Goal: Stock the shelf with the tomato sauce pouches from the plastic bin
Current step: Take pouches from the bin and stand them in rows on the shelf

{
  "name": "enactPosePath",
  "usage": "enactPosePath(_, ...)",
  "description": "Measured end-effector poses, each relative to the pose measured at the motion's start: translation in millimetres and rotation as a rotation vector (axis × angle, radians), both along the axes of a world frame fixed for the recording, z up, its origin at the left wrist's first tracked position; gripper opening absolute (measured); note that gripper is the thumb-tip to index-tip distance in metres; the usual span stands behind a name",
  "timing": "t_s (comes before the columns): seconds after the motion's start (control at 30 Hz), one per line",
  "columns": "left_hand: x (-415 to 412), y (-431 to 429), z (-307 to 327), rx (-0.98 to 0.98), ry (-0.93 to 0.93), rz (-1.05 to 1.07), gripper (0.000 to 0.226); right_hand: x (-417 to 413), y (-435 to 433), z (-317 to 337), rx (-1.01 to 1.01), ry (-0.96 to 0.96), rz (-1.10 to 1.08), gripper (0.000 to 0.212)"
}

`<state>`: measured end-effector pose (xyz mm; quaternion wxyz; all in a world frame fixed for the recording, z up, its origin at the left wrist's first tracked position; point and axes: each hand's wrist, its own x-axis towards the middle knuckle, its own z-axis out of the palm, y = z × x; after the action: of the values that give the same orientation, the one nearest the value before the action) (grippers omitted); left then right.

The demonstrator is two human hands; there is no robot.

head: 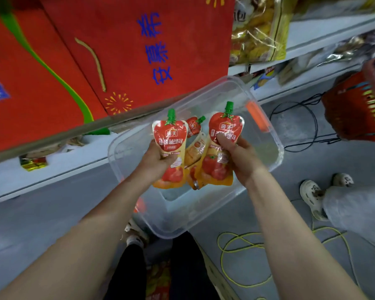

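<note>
My left hand (158, 158) grips a tomato sauce pouch (169, 135) with a green cap, held upright above the clear plastic bin (266, 161) on the floor. My right hand (239, 156) grips a second pouch (223, 126), thumb pressed on its red front. Between them, one more pouch (194, 126) lies inside the bin, with another yellowish pouch (197, 152) partly hidden behind the held ones. The shelf (52, 135) edge runs just left of the bin.
Large red gift boxes (95, 50) fill the shelf at left. Snack bags (258, 29) sit on white shelves at the back right. A red basket (359, 109) stands at right, another person's shoes (312, 191) nearby. Black and yellow cables (236, 245) lie on the grey floor.
</note>
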<state>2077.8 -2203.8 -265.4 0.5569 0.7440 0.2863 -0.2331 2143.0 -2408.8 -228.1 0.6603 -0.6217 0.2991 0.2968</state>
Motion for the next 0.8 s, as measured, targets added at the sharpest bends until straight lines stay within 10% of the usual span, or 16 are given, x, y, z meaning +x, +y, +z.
enactPosePath(0.43,-91,108,216,-0.271,-0.357,0.281,0.013,-83,111,197,0.024,-0.4,0.066,0.009)
enactPosePath(0.8,-150,240,357,-0.167,-0.79,0.317,0.033,-114,235,334,0.078,-0.835,0.248,0.032)
